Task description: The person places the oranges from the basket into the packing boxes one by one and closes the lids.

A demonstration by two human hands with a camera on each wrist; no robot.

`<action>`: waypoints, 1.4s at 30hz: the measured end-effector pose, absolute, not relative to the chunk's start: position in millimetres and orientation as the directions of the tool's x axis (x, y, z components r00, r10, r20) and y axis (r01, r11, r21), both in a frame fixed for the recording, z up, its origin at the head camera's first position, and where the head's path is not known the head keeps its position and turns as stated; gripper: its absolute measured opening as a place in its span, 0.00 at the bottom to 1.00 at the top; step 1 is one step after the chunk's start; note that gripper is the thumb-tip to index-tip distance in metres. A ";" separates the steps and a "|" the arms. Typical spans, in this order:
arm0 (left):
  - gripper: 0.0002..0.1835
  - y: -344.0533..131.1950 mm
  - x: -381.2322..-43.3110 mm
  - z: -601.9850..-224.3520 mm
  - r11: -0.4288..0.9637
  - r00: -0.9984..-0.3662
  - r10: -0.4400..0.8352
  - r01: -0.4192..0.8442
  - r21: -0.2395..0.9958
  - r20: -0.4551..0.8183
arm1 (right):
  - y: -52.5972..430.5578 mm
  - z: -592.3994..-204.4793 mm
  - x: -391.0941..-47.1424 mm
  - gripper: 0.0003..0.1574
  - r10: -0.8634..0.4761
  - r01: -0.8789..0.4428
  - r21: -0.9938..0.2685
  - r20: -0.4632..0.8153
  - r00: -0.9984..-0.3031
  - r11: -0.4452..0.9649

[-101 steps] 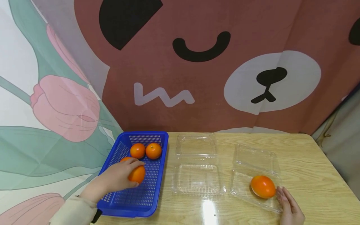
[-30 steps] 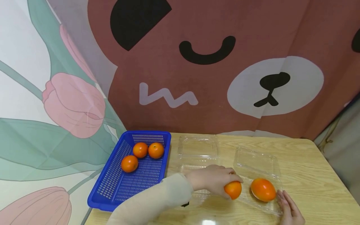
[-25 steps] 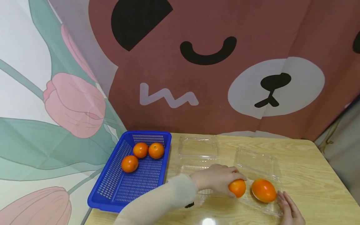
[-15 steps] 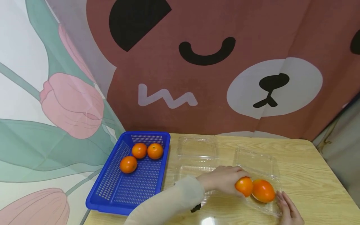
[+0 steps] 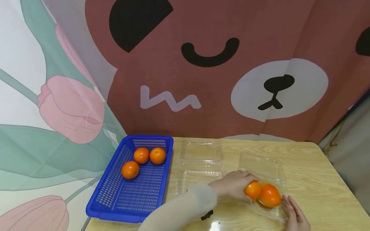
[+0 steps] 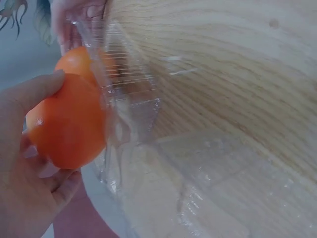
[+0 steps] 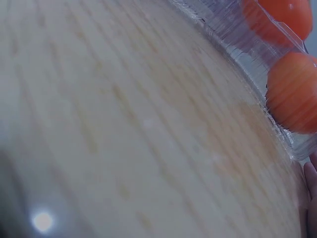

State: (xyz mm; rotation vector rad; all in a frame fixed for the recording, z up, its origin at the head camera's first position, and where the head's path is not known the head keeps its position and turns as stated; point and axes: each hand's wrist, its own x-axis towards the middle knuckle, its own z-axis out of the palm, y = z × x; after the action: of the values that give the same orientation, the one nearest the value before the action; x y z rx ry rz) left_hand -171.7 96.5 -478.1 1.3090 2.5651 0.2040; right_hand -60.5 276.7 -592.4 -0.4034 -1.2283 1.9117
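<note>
In the head view my left hand [image 5: 234, 186] grips an orange [image 5: 252, 190] at the left side of the right-hand clear plastic clamshell box [image 5: 260, 210]. This fruit touches another, larger-looking orange [image 5: 270, 195] sitting in that box. The left wrist view shows my thumb and fingers curled round the held orange [image 6: 69, 124], just above the clear plastic. My right hand [image 5: 295, 214] rests its fairly straight fingers against the box's right edge. The box's lid [image 5: 261, 165] lies open toward the back. Whether the held orange touches the box bottom is hidden.
A blue perforated basket [image 5: 124, 210] at the left holds three more oranges. Between it and the right-hand box lies a second open clamshell box [image 5: 202, 152], partly behind my left forearm. A printed cloth [image 5: 173, 122] hangs along the table's [image 5: 312, 173] back edge.
My left hand took an orange from the basket and carried it right to the right-hand box, where it now meets the other orange. The right hand has stayed at the box edge.
</note>
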 end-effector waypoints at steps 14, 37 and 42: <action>0.43 110.0 -176.8 -493.6 0.578 -0.556 0.814 0.804 0.139 -0.168 | 277.8 -591.0 -61.2 0.20 0.778 -0.411 -0.886 0.099 -0.621 -0.215; 0.38 123.7 -172.0 -495.3 0.646 -0.619 0.746 0.762 0.040 -0.244 | 279.5 -591.8 -61.2 0.20 0.769 -0.380 -0.904 0.098 -0.631 -0.197; 0.39 125.6 -172.5 -496.2 0.658 -0.630 0.735 0.752 0.042 -0.251 | 279.4 -590.6 -60.3 0.20 0.770 -0.394 -0.897 0.104 -0.630 -0.200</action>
State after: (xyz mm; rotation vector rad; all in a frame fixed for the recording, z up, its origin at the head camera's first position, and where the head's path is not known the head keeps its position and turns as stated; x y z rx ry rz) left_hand -172.5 125.6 -496.2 1.2013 2.6300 -0.0973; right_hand -60.3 279.4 -590.6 -0.4788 -1.2725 1.9127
